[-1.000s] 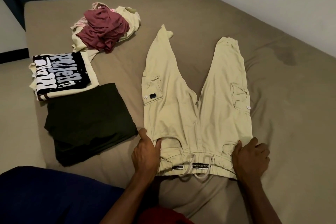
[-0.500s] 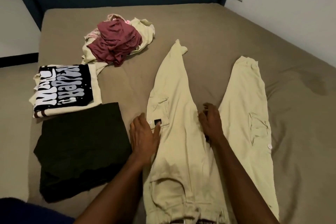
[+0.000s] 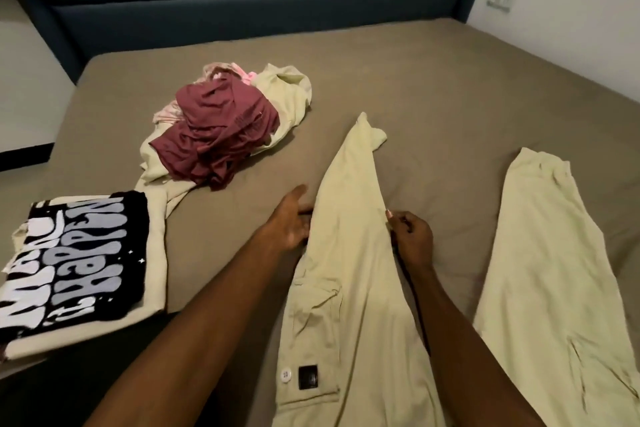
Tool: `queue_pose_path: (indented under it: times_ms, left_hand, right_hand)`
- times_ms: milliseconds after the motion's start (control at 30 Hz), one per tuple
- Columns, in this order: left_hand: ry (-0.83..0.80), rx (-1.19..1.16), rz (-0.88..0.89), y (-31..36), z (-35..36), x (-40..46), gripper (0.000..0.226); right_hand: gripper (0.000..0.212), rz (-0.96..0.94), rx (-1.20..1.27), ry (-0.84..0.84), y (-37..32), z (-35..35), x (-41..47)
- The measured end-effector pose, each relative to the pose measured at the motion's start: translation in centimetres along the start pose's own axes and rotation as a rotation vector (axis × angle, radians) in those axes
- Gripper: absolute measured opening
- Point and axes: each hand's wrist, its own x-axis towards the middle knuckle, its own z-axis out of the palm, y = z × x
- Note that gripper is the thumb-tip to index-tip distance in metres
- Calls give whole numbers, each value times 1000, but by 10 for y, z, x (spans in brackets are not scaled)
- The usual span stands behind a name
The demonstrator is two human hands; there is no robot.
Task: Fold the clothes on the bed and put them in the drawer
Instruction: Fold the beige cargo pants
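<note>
Clearly, the cream cargo trousers (image 3: pixel 349 288) are laid flat on the bed (image 3: pixel 433 87), legs spread apart toward the headboard, and both hands are set on the edges of the left-hand leg. The inner edge of that leg is pinched by the right hand (image 3: pixel 410 239) between thumb and curled fingers; the left hand (image 3: pixel 289 222) is laid against the outer edge with fingers extended, though whether cloth is caught under the fingertips cannot be told.

The fabric is judged soft, light and limp, so it will sag and crease wherever it is not supported; it is best taken at seams, cuffs or the waistband, with both edges drawn taut together. The pocket flap and button may bulk up a fold.

The waistband is cut off by the lower frame edge, and no drawer is in view. The crumpled heap (image 3: pixel 221 135) beyond cannot be sorted into separate garments, and the folded printed shirt (image 3: pixel 79 270) is partly cropped at the left.
</note>
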Motion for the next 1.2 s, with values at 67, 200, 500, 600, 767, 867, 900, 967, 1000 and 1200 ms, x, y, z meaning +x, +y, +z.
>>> queue_pose_path:
  times_ms: [67, 200, 500, 600, 767, 867, 900, 967, 1000, 1200]
  left_hand:
    - [-75, -194, -75, 19, 11, 30, 72]
    - [-177, -380, 96, 49, 36, 80, 71]
    - [17, -119, 110, 78, 79, 150, 26]
    - [77, 337, 39, 97, 82, 156, 13]
    - [-50, 635, -106, 109, 106, 150, 63]
    - [-188, 305, 13, 113, 118, 148, 46]
    - [-226, 213, 55, 112, 120, 150, 45]
    - [-273, 149, 185, 109, 119, 157, 39]
    - [-276, 106, 272, 109, 118, 163, 45]
    - [-188, 121, 462, 107, 97, 184, 61]
  right_hand:
    - [40, -23, 107, -13, 11, 0, 2]
    - [30, -22, 242, -88, 12, -4, 2]
    - [29, 66, 431, -214, 11, -7, -4]
    - [35, 58, 426, -178, 13, -7, -3]
    - [40, 74, 409, -173, 15, -8, -3]
    - [33, 77, 430, -167, 13, -8, -1]
    - [31, 80, 428, -166, 11, -8, -1]
    - [26, 78, 410, -174, 14, -8, 1]
    - [23, 90, 414, -179, 15, -8, 1]
    - [20, 95, 453, -192, 14, -8, 1]
